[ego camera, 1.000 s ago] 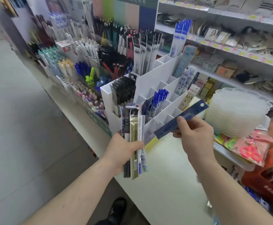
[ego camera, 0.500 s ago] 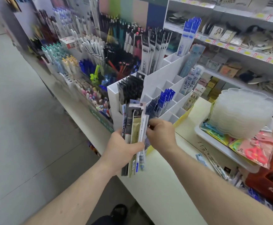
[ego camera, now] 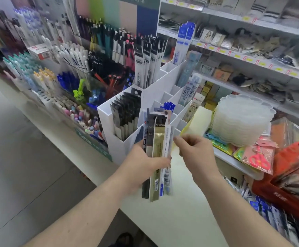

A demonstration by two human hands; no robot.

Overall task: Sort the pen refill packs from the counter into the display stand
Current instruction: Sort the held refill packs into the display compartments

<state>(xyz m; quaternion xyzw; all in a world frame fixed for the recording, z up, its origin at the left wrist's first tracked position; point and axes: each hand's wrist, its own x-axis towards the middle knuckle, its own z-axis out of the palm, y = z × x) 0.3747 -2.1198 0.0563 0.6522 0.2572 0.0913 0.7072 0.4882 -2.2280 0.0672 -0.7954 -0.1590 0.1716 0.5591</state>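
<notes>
white counter (ego camera: 172,220); left hand (ego camera: 141,163) grips upright refill packs (ego camera: 158,148); right hand (ego camera: 195,150) loosely curled, empty.

The left hand (ego camera: 141,163) covers the middle of the fanned refill packs (ego camera: 158,148), and those packs hide the lower front compartments of the white display stand (ego camera: 155,90). Motion blur smears the right hand (ego camera: 196,150), so whether its fingertips pinch anything cannot be told. Print on the packs is mostly unreadable, and the red basket (ego camera: 285,184) runs off the right edge.
</notes>
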